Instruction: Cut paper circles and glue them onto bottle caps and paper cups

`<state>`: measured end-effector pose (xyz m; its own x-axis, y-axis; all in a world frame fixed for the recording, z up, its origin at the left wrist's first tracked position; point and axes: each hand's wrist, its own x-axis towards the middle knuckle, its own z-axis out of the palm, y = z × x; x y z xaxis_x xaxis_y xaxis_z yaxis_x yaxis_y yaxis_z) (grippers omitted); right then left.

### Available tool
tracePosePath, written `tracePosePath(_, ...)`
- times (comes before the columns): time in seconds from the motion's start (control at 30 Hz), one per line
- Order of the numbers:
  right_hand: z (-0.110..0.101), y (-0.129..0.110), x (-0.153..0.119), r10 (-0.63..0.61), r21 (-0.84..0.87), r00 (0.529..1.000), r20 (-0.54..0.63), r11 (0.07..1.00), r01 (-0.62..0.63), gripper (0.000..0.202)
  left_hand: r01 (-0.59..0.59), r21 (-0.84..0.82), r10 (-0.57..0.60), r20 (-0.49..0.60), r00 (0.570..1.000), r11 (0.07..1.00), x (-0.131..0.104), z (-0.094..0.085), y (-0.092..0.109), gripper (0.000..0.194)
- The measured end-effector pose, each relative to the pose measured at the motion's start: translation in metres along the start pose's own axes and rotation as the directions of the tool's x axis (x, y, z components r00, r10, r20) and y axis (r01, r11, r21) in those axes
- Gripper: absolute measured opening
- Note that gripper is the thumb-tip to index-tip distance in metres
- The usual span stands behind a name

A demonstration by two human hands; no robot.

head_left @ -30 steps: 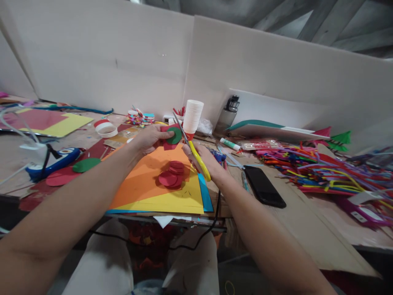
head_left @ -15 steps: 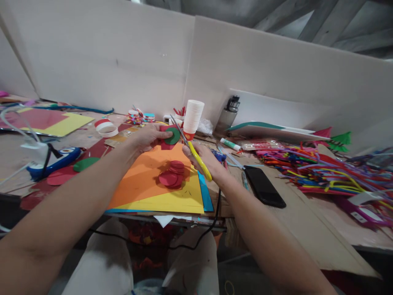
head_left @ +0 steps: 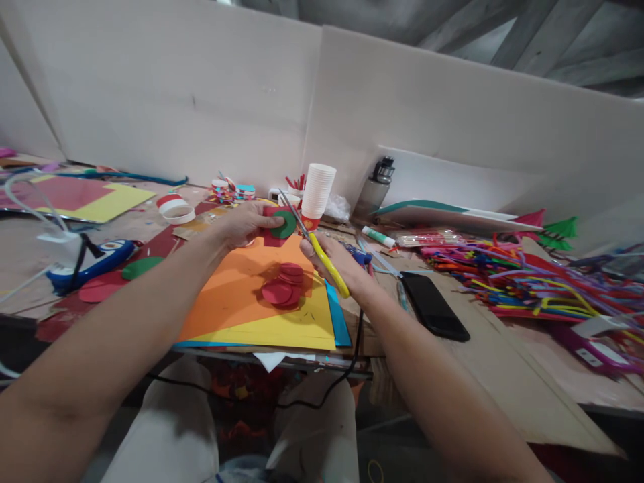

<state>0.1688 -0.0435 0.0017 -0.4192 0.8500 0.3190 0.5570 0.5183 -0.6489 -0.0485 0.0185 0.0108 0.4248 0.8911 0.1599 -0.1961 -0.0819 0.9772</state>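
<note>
The left hand pinches the green disc against red paper, near the cups; the right hand grips scissors just beside. Almost nothing has shifted since half a second ago, so the cutting seems little advanced, though blade contact is hard to tell.

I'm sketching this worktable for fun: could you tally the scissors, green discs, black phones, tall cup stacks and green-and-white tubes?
Scissors: 1
Green discs: 2 (one in the left hand, one lying farther left)
Black phone: 1
Tall cup stack: 1
Green-and-white tube: 1
Total: 6
</note>
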Motion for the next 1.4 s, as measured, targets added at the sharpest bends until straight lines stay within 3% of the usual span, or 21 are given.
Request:
tracePosePath(0.57,-0.004,-0.010,-0.003,0.035,0.017,0.997,0.064,0.999,-0.037,0.049,0.015,0.165,-0.037,0.129,0.991,0.986,-0.001,-0.014,0.005,0.026)
tracePosePath(0.97,-0.006,-0.010,-0.001,-0.026,-0.072,0.998,0.053,0.997,0.030,0.051,0.039,0.198,-0.059,0.093,0.994,0.979,-0.001,-0.017,0.008,0.024)
tracePosePath(1.27,-0.005,-0.004,-0.003,0.026,-0.155,0.997,0.075,0.988,-0.014,0.041,0.079,0.221,-0.101,0.091,0.991,0.972,0.000,-0.021,0.004,0.023)
tracePosePath(1.4,-0.012,-0.001,-0.003,0.052,-0.180,0.994,0.095,0.983,-0.034,0.042,0.065,0.158,-0.077,0.071,0.995,0.985,0.003,-0.031,0.001,0.023)
